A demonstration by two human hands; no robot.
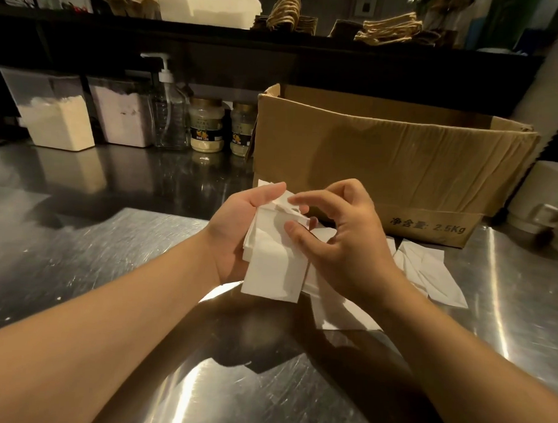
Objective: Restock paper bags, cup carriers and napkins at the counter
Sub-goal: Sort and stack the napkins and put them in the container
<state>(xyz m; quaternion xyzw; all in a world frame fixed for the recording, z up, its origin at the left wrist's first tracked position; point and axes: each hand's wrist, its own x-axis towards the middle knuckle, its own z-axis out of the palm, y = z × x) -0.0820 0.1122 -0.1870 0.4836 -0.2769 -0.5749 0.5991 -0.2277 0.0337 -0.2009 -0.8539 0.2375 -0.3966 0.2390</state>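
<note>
Two hands work over the middle of the steel counter (77, 250). The left hand (235, 231) cups a small stack of napkins (272, 262), thumb on top. The right hand (340, 236) has curled fingers picking at the top sheet. The thin sheets could slip, tear or fan out if the hold is loose. More loose napkins (434, 275) lie scattered toward the counter's right edge and could slide off. A big cardboard box (385, 158) stands just behind the hands. Jars (206, 125) and a pump bottle (170, 110) line the back edge.
</note>
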